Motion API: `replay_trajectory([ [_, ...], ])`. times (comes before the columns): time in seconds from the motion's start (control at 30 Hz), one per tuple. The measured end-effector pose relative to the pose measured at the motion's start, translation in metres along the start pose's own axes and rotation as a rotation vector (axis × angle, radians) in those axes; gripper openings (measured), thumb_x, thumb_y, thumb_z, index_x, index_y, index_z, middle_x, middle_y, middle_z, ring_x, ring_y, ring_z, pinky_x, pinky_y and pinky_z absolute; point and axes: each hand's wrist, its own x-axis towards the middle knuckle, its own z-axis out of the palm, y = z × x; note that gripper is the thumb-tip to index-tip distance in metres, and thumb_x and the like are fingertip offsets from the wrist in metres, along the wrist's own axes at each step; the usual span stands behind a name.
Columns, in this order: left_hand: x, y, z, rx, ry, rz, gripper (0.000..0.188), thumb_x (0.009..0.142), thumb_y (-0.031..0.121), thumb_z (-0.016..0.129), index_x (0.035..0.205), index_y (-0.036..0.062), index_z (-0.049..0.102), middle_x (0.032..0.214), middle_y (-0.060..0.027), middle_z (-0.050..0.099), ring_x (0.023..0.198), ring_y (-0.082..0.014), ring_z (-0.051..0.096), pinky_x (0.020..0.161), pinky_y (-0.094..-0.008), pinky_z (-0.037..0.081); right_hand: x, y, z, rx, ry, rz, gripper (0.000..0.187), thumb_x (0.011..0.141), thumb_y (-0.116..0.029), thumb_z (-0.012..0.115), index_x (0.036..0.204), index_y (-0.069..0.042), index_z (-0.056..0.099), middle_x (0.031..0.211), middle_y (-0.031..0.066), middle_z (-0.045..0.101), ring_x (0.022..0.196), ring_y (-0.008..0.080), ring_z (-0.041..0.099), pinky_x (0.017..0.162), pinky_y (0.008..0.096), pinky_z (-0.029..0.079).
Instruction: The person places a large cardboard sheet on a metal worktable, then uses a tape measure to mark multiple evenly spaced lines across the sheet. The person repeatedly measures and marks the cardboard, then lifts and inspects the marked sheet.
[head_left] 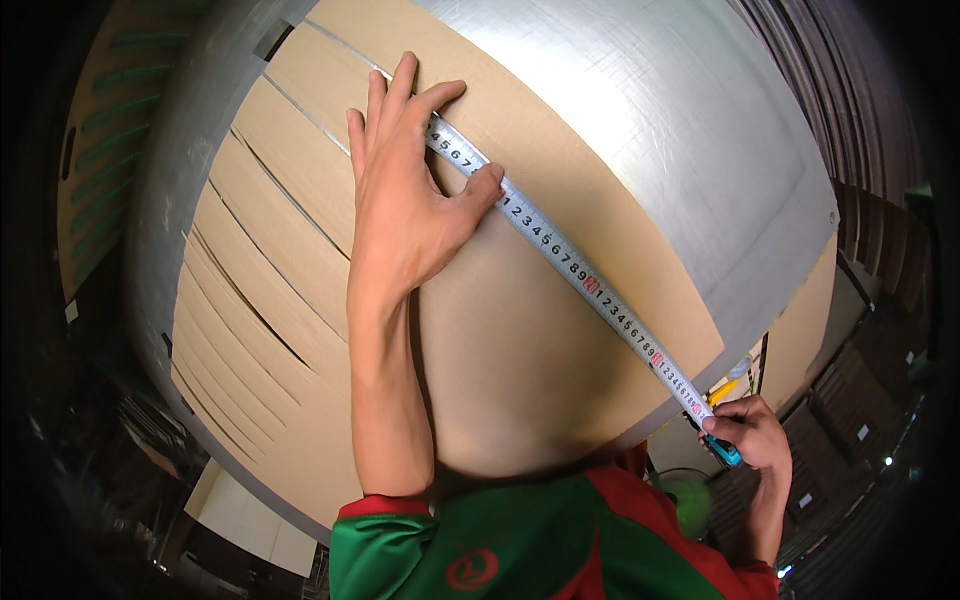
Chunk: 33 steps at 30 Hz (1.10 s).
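A tan fibreboard-like sheet (500, 330) lies on the grey metal table, with several long slits (270, 175) cut into its left part. The silver blade of a tape measure (560, 255) stretches diagonally across it, from the upper left to the lower right. My left hand (400, 190) is spread over the sheet; its thumb rests on the blade and its index finger lies close to the blade's upper part. Beyond the sheet's lower right corner, my right hand (757, 435) grips the teal tape measure case (724, 452), thumb on the blade.
The metal table (700, 150) shows beyond the sheet at the upper right. A slotted board (120, 130) stands at the far left. Near my right hand are a yellow item (722, 391) and another tan panel edge (815, 310). Pale boards (250, 520) sit below the table's left edge.
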Motion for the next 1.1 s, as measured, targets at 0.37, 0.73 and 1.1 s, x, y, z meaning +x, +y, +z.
replay_trajectory([
  [0.37,-0.001,-0.002,0.000,-0.002,0.001,0.003,0.068,0.072,0.017,0.081,0.137,0.0097,0.062,0.165,-0.0255,0.031,0.159,-0.0403,0.014,0.128,-0.0545,-0.002,0.005,0.003,-0.003,0.014,-0.047,0.025,0.023,0.085,-0.024,0.076,0.087,-0.001,0.081,0.070,0.0082,0.073,0.064,0.0153,0.064,0.064,0.0310,0.049],
  [0.73,0.001,0.003,-0.001,0.015,-0.016,-0.020,0.071,0.069,0.018,0.078,0.135,0.0018,0.059,0.165,-0.0272,0.030,0.158,-0.0412,0.016,0.129,-0.0535,0.001,0.008,0.002,-0.005,0.029,-0.079,0.020,0.022,0.086,-0.023,0.076,0.086,-0.002,0.081,0.068,0.0076,0.072,0.064,0.0142,0.063,0.064,0.0313,0.048],
  [1.1,0.001,0.002,0.000,0.049,-0.011,-0.001,0.072,0.069,0.016,0.079,0.136,0.0037,0.058,0.165,-0.0261,0.031,0.158,-0.0415,0.017,0.129,-0.0533,0.002,0.011,0.006,-0.006,0.081,-0.111,0.048,0.022,0.085,-0.024,0.077,0.087,-0.002,0.081,0.070,0.0072,0.073,0.065,0.0136,0.063,0.066,0.0305,0.048],
])
